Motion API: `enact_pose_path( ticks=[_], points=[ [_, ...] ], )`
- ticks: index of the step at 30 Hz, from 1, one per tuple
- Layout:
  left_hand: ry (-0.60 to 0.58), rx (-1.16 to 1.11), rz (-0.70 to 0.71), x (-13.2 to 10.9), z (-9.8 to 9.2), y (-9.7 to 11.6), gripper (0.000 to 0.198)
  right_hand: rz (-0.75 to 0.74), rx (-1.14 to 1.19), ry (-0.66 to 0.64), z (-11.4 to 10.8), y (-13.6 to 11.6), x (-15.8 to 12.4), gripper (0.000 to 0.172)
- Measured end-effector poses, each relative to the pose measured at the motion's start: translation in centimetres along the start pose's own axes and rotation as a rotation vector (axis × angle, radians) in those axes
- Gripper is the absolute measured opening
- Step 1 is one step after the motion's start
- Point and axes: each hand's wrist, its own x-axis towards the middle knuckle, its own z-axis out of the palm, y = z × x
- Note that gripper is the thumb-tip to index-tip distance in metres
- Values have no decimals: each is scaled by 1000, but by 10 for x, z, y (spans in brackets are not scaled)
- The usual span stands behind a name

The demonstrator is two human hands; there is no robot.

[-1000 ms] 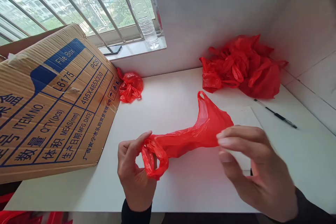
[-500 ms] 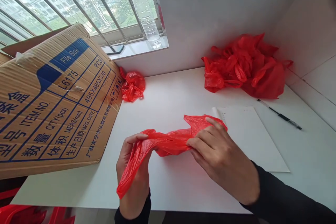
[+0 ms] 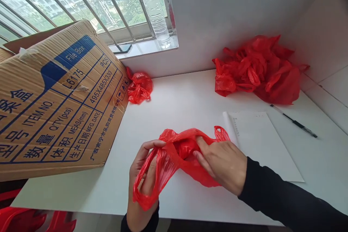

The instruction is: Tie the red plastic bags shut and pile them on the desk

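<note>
A thin red plastic bag (image 3: 195, 174) with loop handles hangs between my hands above the white table, its mouth spread and crumpled red plastic showing inside. My left hand (image 3: 144, 163) grips the bag's left side, thumb on top, while one handle loop drapes down over the palm and wrist. My right hand (image 3: 221, 161) reaches into the mouth from the right; its thumb and forefinger are apart against the plastic, and the other fingers are partly hidden. The second handle loop sticks up behind the right hand.
A large cardboard box (image 3: 65, 108) stands on the left. Against the wall lie a small knotted red bag (image 3: 140, 87) and a heap of red bags (image 3: 258, 69). A notepad (image 3: 268, 145) and pen (image 3: 296, 121) lie right. A water bottle (image 3: 157, 16) and phone (image 3: 122, 48) rest on the windowsill.
The bag has gone from bunched and stretched flat to spread at its mouth. My right hand has moved from pinching its right side into the opening. The left handle loop has opened out.
</note>
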Motion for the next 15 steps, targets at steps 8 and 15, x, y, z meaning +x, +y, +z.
enact_pose_path(
  ticks=[8,15],
  points=[
    [3,372,226,-19,28,15,33,-235,289,-13,-13,-12,16,34],
    [235,-87,12,-15,25,11,19,-118,254,-323,4,-13,39,19]
  ],
)
